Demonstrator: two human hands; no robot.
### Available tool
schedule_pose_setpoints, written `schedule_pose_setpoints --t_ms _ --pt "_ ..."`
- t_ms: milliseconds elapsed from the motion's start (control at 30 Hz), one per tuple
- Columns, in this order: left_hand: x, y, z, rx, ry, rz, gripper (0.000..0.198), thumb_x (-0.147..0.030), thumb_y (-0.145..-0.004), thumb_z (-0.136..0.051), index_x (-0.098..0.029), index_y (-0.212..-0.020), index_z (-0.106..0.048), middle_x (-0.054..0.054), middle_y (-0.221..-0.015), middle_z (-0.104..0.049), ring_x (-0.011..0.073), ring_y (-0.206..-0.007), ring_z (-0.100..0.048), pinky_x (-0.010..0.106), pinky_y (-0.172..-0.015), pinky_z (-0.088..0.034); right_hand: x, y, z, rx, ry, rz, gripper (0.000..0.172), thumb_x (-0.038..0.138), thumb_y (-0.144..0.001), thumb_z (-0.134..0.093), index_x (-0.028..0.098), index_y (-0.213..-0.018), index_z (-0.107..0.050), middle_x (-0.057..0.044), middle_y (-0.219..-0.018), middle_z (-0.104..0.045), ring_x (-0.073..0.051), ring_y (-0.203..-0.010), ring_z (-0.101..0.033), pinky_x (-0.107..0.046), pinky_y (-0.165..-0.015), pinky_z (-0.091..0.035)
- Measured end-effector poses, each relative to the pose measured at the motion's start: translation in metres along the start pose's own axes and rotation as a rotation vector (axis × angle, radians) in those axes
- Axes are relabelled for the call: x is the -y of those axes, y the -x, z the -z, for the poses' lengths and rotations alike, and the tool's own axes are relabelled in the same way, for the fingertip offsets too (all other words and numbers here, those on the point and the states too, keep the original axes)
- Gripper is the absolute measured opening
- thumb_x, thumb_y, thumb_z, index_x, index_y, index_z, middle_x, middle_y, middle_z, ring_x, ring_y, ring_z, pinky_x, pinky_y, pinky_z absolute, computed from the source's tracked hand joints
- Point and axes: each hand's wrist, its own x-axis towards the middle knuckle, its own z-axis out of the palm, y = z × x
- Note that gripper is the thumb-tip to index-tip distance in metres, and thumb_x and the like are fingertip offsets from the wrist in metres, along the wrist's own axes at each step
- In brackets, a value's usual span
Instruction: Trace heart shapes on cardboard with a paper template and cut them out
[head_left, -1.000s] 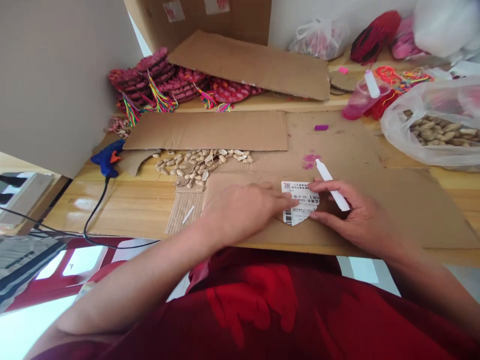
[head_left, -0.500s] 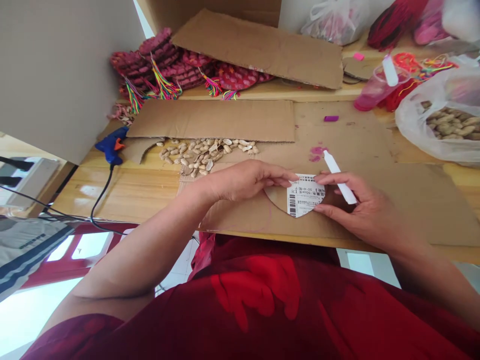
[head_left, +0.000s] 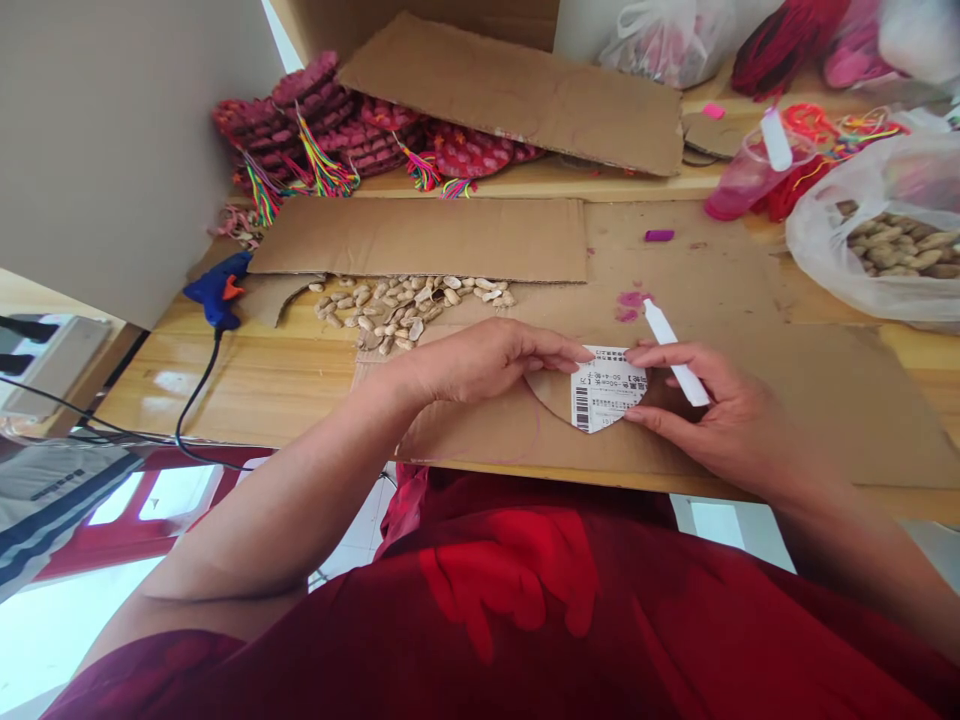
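Note:
A cardboard cutout (head_left: 559,393) with a pointed lower end lies flat on a cardboard sheet (head_left: 465,430); it looks heart-shaped, but my fingers cover its upper edge. Stuck on it is a white printed label (head_left: 600,390) with a barcode. My left hand (head_left: 517,358) holds the cutout's upper left side, fingertips at the label's top and the thumb hidden. On the opposite side, my right hand (head_left: 701,410) grips the cutout's edge between thumb and fingers. A white marker (head_left: 675,355) is tucked in that same hand, its tip pointing away from me. A faint pink curved line runs left of the cutout.
Peanuts (head_left: 405,310) lie behind my left forearm, by a cardboard strip (head_left: 420,238). A blue glue gun (head_left: 221,288) sits at left, its cord trailing. A purple cap (head_left: 659,236), a pink cup (head_left: 739,180) and a bag of peanuts (head_left: 862,240) are to the right.
The view has shifted very slightly. Both hands, the cutout and the marker keep almost the same places.

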Motion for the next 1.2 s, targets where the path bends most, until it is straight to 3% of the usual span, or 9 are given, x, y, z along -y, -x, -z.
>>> schedule_pose_setpoints --t_ms 333,633,1200 --pt "-0.0019 -0.0003 0.0004 -0.009 -0.052 -0.008 0.057 0.007 -0.093 -0.039 -0.019 -0.134 -0.068 0.001 -0.14 -0.073 0.0102 -0.132 -0.065 0.026 -0.116 -0.049 0.0009 -0.0015 -0.0001 0.003 0.0 0.005 0.039 0.047 -0.088 -0.078 0.034 -0.123 -0.066 -0.002 -0.136 -0.07 -0.031 -0.124 -0.067 -0.045 -0.094 -0.057" --pt "-0.0019 -0.0004 0.0002 -0.006 -0.031 0.005 0.056 0.007 -0.093 -0.038 -0.015 -0.135 -0.067 0.004 -0.141 -0.072 0.0091 -0.132 -0.065 0.022 -0.116 -0.048 0.0017 -0.001 -0.0006 0.005 -0.007 -0.009 0.04 0.048 -0.088 -0.078 0.034 -0.123 -0.067 -0.001 -0.136 -0.07 -0.029 -0.115 -0.069 -0.046 -0.091 -0.056" --pt "-0.0021 -0.0007 0.0006 -0.017 -0.04 0.001 0.055 0.007 -0.092 -0.042 -0.02 -0.13 -0.071 0.001 -0.14 -0.072 0.0111 -0.132 -0.065 0.028 -0.119 -0.047 0.0039 -0.001 0.0 -0.008 0.011 0.015 0.039 0.045 -0.088 -0.078 0.033 -0.124 -0.066 -0.003 -0.136 -0.07 -0.031 -0.122 -0.068 -0.049 -0.099 -0.055"
